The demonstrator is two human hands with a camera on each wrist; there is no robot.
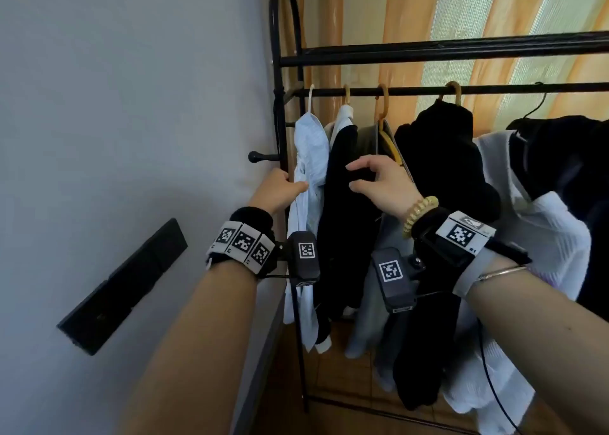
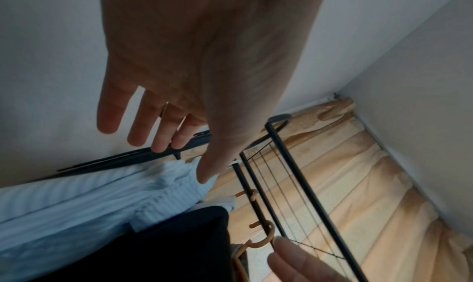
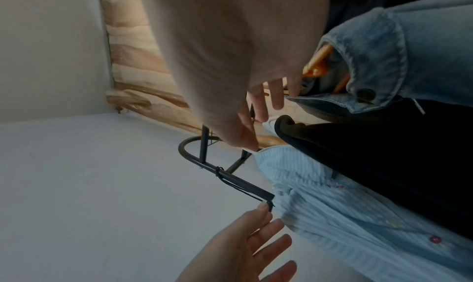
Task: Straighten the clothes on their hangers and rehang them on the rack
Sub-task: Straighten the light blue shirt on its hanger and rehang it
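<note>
A black rack rail (image 1: 412, 90) carries several hung garments. At its far left a light blue striped shirt (image 1: 311, 157) (image 2: 76, 201) (image 3: 345, 215) hangs on a white hanger (image 1: 310, 98). Beside it is a black garment (image 1: 342, 223) (image 3: 384, 154) with a white collar, then a denim piece (image 3: 409, 53) on an orange hanger (image 1: 384, 105). My left hand (image 1: 293, 184) (image 2: 158, 128) has straight fingers, and its thumb touches the blue shirt's edge. My right hand (image 1: 354, 175) (image 3: 261, 108) hovers with fingers spread before the black garment, holding nothing.
A grey wall with a black panel (image 1: 125, 283) stands close on the left. The rack's curved end post (image 1: 280, 72) and a black peg (image 1: 263, 156) are by my left hand. More black and white clothes (image 1: 543, 236) hang to the right, with a striped curtain (image 1: 494, 6) behind.
</note>
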